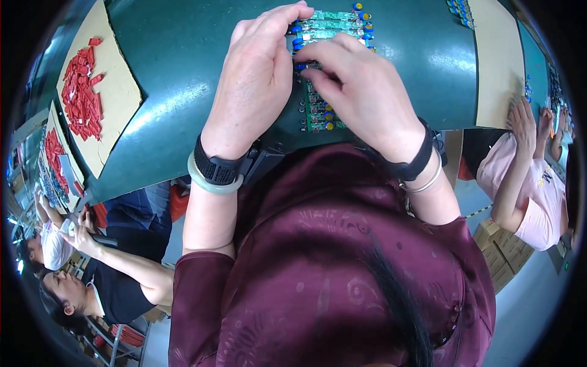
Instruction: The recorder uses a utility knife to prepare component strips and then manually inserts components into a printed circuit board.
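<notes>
A panel of green circuit boards (333, 25) lies in front of me on the green tabletop, with blue and yellow round parts along its edges. My left hand (257, 79) rests along the panel's left side, its fingers stretched toward the far end; its palm side is hidden. Over the panel's middle, my right hand (361, 85) bends inward, thumb and forefinger closed around a small blue component (301, 66) at the left edge. The right hand covers part of the boards. Its other fingers are curled.
Red parts (82, 92) lie heaped on a cardboard sheet (122, 79) to the left. On the right is another cardboard sheet (498, 61), with more boards (461, 12) by its far edge. Co-workers sit at left (122, 287) and right (526, 177).
</notes>
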{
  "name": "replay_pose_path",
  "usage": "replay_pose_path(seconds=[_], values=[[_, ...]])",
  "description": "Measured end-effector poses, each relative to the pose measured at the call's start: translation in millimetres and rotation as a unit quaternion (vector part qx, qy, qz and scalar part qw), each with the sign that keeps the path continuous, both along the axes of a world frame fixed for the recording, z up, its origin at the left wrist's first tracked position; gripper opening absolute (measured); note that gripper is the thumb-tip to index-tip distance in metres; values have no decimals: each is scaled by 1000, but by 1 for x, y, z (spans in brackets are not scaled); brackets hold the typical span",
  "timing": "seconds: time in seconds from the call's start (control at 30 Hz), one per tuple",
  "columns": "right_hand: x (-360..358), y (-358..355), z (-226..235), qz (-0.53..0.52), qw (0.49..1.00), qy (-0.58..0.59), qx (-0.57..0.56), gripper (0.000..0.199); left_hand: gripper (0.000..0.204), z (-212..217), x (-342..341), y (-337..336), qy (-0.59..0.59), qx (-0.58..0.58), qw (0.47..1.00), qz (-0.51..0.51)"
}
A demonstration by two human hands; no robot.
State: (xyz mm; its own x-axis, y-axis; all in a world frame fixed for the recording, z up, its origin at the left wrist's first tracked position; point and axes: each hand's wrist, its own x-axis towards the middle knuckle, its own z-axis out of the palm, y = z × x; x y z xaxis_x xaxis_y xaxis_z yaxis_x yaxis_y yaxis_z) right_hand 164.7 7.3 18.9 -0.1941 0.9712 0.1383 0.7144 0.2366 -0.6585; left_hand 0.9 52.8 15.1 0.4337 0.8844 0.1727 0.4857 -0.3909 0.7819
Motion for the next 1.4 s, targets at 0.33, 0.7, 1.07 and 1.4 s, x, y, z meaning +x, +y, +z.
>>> replay_pose_path(seconds=[0.33, 0.7, 1.07, 1.4], values=[[-4, -7, -5, -1, 999, -5, 41, 17, 35, -11, -6, 6, 53, 81, 994, -41], [14, -6, -3, -84, 995, 49, -21, 14, 20, 13, 13, -15, 121, 51, 991, -30], [19, -6, -4, -91, 966, 191, -149, 16, 17, 11, 21, -18, 141, 77, 987, -3], [14, -8, -5, -73, 991, 95, -61, 13, 18, 8, 20, -21, 153, 79, 985, -1]])
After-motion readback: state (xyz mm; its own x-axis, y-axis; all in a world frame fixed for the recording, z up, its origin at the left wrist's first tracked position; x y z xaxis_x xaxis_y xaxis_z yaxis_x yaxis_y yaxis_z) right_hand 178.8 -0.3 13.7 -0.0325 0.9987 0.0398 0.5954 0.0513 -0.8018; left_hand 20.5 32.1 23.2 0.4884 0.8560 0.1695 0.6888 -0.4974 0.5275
